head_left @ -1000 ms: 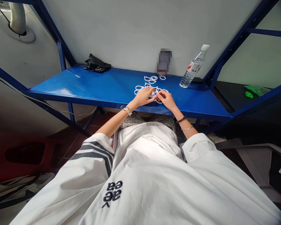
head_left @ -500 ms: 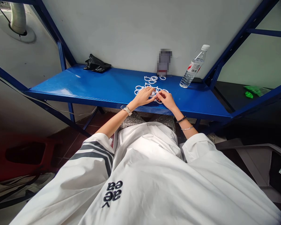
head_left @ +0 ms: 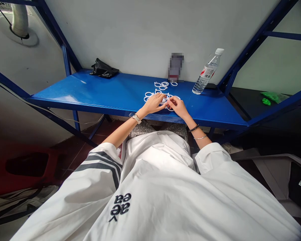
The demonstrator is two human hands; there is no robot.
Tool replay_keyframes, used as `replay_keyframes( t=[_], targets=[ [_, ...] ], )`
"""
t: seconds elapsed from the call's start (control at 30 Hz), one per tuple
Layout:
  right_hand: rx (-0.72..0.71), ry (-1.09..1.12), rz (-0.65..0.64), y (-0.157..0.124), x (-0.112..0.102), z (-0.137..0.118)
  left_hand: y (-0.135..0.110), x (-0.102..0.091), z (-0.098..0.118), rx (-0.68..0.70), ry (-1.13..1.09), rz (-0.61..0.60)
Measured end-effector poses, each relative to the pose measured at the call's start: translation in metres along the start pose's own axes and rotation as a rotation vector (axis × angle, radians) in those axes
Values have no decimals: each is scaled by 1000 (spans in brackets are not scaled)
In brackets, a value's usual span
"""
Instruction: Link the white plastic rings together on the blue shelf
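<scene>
White curtain rings (head_left: pixel 148 95), thin hoops with small eyelets, lie in a loose cluster around and under my fingers. My left hand (head_left: pixel 155 103) is bent over the cluster, its fingers closed at a white ring between the two hands. From the other side my right hand (head_left: pixel 178 107) pinches at the same spot with thumb and forefinger. The fingertips nearly meet, and they hide most of the ring they hold. A few more rings (head_left: pixel 163 87) lie just behind the cluster, and a single ring (head_left: pixel 174 84) rests by the blurred upright object.
The blue metal table (head_left: pixel 125 90) stands against a grey wall. A blurred upright object (head_left: pixel 175 67) leans at the back. To its right is a clear water bottle (head_left: pixel 207 73); a crumpled black plastic bag (head_left: pixel 104 69) lies at the back left. Blue frame posts (head_left: pixel 66 60) rise at both sides.
</scene>
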State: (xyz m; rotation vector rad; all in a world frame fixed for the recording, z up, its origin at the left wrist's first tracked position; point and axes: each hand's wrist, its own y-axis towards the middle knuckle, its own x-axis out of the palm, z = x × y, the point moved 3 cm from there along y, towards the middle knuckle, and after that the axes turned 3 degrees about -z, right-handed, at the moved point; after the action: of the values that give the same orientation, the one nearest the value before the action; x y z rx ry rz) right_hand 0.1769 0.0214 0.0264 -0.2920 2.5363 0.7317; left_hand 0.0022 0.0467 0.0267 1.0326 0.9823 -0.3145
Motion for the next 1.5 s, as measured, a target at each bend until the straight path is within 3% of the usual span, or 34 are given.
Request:
replay_keyframes(
  t=[1.5],
  targets=[
    [-93, -87, -29, -1, 0, 0, 0, 2, -1, 15, 29, -43]
  ],
)
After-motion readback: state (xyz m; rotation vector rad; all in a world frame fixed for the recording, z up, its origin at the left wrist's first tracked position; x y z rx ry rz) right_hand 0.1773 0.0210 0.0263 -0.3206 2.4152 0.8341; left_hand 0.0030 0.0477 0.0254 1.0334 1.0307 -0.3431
